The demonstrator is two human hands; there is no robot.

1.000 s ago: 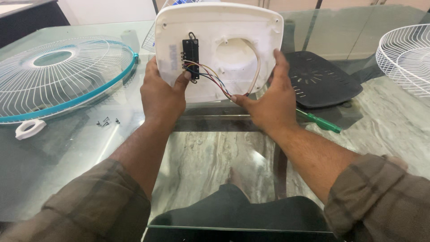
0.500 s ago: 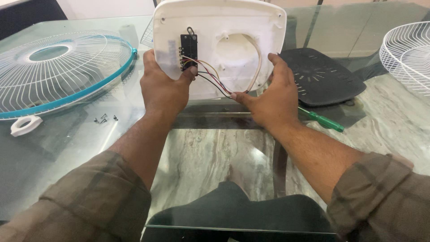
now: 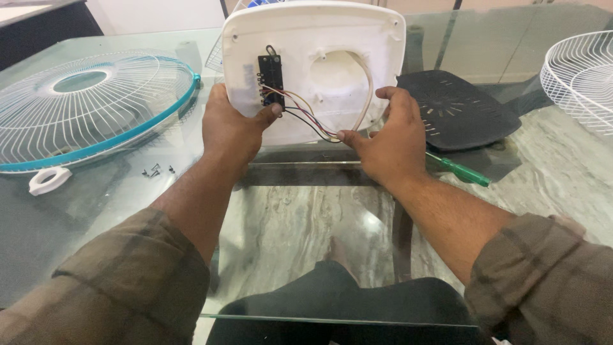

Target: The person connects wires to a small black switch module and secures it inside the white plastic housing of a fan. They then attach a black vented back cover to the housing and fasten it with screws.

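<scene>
Two hands [image 3: 306, 131] on one white fan housing [image 3: 313, 48]

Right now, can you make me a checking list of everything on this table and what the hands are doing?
Surface: glass table, stone floor visible through it.
Job's things: white plastic fan housing held upright, black switch block inside.
Clutter: blue-rimmed fan guard, white ring nut, small screws, black cover plate, green screwdriver, white wire guard.
Grippers: left hand and right hand grip the housing's sides.
Cables: coloured wires run from the switch block.
Surroundings: nothing seen.
</scene>
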